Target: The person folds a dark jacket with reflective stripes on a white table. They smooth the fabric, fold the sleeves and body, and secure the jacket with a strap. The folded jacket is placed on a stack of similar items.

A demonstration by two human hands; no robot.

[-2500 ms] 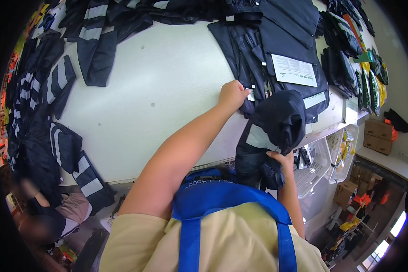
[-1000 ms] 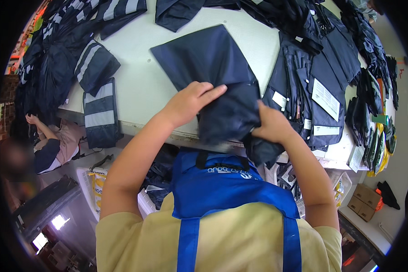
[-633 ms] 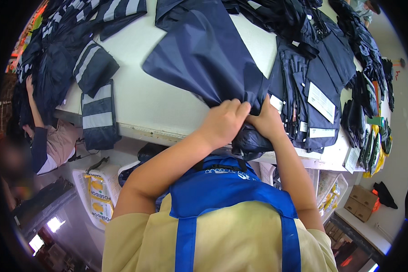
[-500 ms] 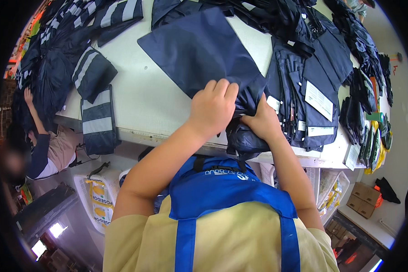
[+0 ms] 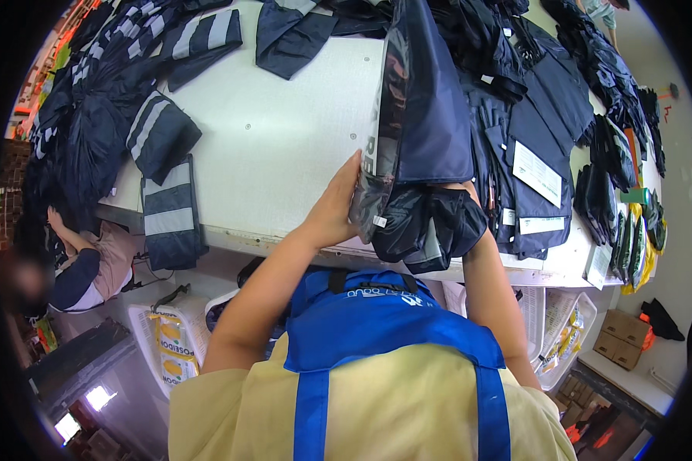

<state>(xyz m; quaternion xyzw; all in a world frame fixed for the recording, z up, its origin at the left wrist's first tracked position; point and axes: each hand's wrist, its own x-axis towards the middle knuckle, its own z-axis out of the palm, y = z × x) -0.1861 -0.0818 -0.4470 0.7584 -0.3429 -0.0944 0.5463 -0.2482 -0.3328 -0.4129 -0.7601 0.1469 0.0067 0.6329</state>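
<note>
A navy fabric bag (image 5: pixel 434 115) with a see-through plastic side stands over the table in front of me. A dark, rolled-up garment (image 5: pixel 455 223) with a grey strip bulges at its near end; I cannot tell how much of it is inside the bag. My left hand (image 5: pixel 331 206) grips the plastic side, its fingertips partly hidden along the edge. On the other side, my right hand (image 5: pixel 473 194) holds the bag near its mouth, most of its fingers covered by dark cloth. A small white tag hangs near the left hand.
Dark folded bags with white cards (image 5: pixel 538 173) lie to the right on the white table (image 5: pixel 300 115). Dark striped garments (image 5: pixel 169 200) lie and hang at the left edge, where another person (image 5: pixel 92 257) works. White baskets (image 5: pixel 158 330) stand below.
The navy bag has swung from lying out to the upper left to upright, showing its plastic side. My left hand has moved from its top to its left side; the garment bundle is more exposed.
</note>
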